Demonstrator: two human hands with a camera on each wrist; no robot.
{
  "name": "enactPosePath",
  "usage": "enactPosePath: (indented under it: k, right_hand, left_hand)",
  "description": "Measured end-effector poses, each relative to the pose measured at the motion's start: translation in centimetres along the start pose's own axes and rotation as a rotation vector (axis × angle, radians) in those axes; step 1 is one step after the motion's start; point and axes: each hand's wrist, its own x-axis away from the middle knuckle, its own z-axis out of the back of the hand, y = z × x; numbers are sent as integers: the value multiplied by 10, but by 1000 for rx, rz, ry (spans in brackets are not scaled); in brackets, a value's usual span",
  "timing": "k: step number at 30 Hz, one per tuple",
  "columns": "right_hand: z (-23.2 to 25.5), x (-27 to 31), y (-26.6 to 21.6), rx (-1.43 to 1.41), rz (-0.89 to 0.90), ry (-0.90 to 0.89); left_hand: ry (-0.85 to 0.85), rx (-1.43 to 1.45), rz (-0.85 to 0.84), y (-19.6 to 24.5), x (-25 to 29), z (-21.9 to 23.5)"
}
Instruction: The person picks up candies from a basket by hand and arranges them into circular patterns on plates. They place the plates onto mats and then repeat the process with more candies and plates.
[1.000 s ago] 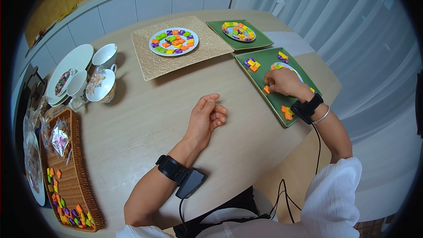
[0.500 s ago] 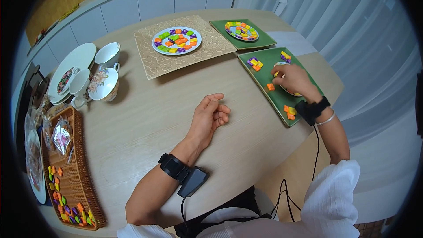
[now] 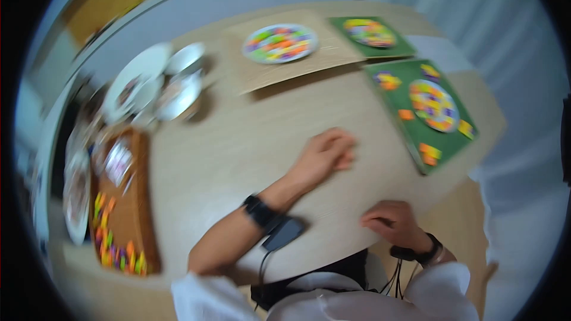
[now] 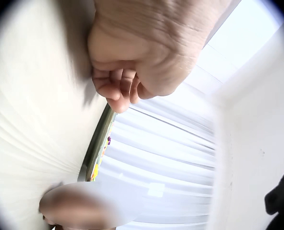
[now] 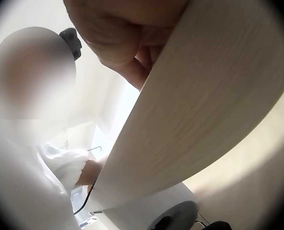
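Observation:
My left hand rests on its side on the table, fingers loosely curled and holding nothing; the left wrist view shows the same hand. My right hand is at the table's near edge with nothing visible in it, its fingers loosely bent; in the right wrist view the hand is partly hidden by the tabletop. Up and to the right of it, a green tray bears a round plate of colourful pieces, an orange piece and small clusters around the plate.
At the back stand a beige tray and another green tray, each with a plate of colourful pieces. White cups and plates are at the left. A wicker basket holds loose pieces and wrapped items.
My right hand has left the green tray and moved down towards me, uncovering the round plate. My left hand stays resting on the table. The head view has shifted and blurred.

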Motion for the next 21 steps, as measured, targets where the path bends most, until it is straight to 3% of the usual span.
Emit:
enactPosePath:
  k: [4, 6, 8, 10, 13, 16, 17, 19, 21]
  right_hand:
    - [-13, 2, 0, 61, -21, 88]
    - [-5, 13, 28, 10, 59, -5]
    - [2, 26, 34, -105, -48, 1]
    - [7, 20, 14, -53, 19, -46]
    - [8, 19, 3, -11, 80, -40]
    - [7, 16, 1, -12, 123, -25]
    - [7, 16, 1, -13, 135, -19]
    - [6, 14, 1, 12, 165, -4]
    - [8, 14, 0, 24, 169, 0]
  left_hand:
    - [54, -31, 20, 1, 4, 0]
    - [98, -23, 81, 10, 13, 2]
    - [118, -33, 95, 37, 41, -9]
    - [87, -56, 62, 79, 84, -10]
    - [238, -543, 40, 159, 166, -5]
    - [611, -960, 184, 202, 229, 29]
    - [702, -1094, 213, 207, 249, 57]
    - [898, -1671, 420, 217, 292, 117]
    - [1020, -1910, 607, 214, 340, 186]
